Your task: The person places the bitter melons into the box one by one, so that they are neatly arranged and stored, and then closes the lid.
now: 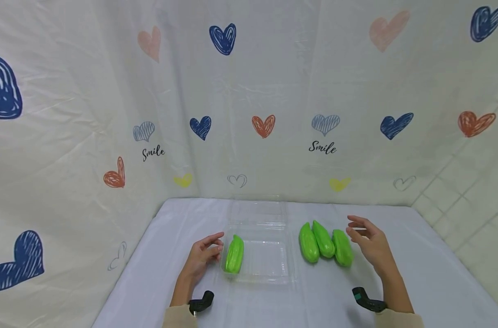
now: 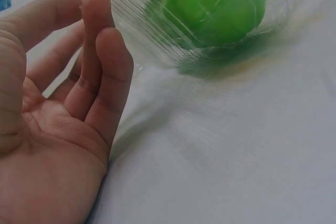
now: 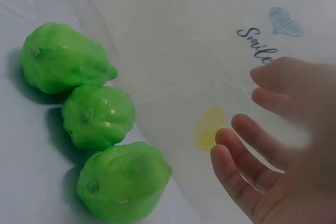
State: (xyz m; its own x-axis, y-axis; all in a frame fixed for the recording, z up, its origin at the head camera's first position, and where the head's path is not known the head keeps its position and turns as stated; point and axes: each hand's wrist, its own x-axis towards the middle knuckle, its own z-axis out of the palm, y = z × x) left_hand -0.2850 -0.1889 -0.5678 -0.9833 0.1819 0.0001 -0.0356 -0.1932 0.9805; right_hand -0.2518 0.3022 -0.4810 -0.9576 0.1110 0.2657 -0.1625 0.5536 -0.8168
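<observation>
My left hand [image 1: 201, 257] is beside the left wall of a clear plastic box [image 1: 287, 277], its loosely bent fingertips right at the wall. One glossy green, ridged, elongated fruit [image 1: 234, 255] lies lengthwise along the left side inside this box, and shows through the plastic in the left wrist view [image 2: 210, 9]. To the right of the box, three similar green fruits [image 1: 323, 240] lie side by side on the cloth. My right hand [image 1: 371, 243] hovers just right of them, fingers relaxed and holding nothing. In the right wrist view, its fingers are apart from the fruits [image 3: 98, 118].
The box's clear lid [image 1: 257, 213] is folded back behind it. A white cloth covers the table [image 1: 150, 291]. Behind and beside it hangs a pale curtain [image 1: 241, 86] with printed hearts. Each wrist wears a black camera mount [image 1: 201, 302].
</observation>
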